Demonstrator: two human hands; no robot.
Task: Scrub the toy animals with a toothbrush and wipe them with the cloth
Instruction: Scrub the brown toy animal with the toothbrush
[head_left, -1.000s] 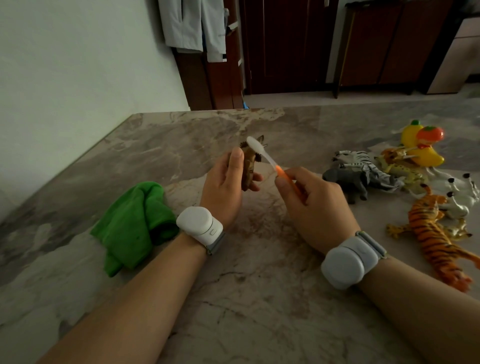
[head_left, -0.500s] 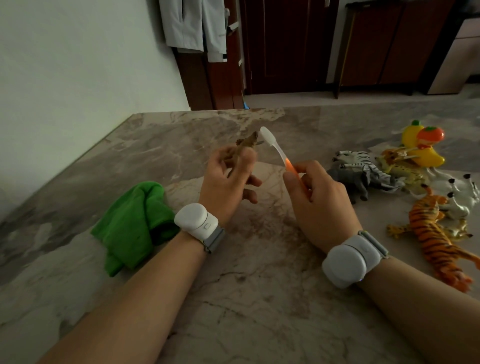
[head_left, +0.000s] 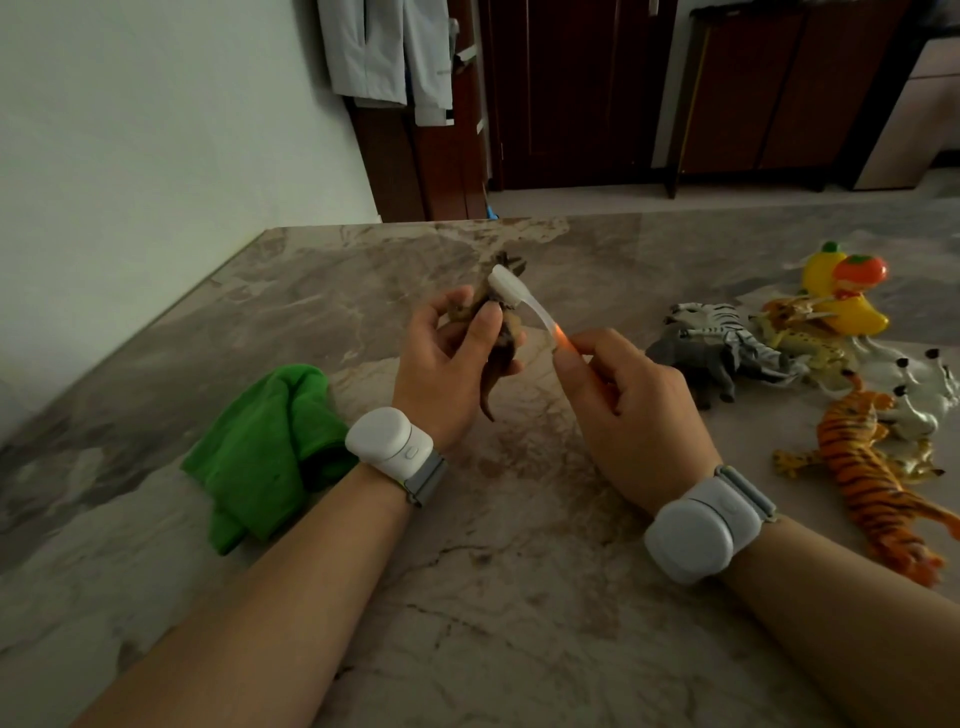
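Fronting dark cabinets (head_left: 753, 93), a marble table (head_left: 519, 597) — left hand (head_left: 441, 374) grips brown toy (head_left: 508, 332), right hand (head_left: 639, 410) pinches toothbrush (head_left: 509, 285).

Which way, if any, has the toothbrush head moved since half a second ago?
Yes. The toothbrush head has shifted left and slightly down, away from the zebra toy, onto the brown toy animal in the left hand.

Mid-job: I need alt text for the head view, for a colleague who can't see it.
The left hand grips a small brown toy animal above the marble table while the right hand holds a toothbrush, its head against the toy. A green cloth lies to the left; a tiger, a zebra and other toys lie to the right.
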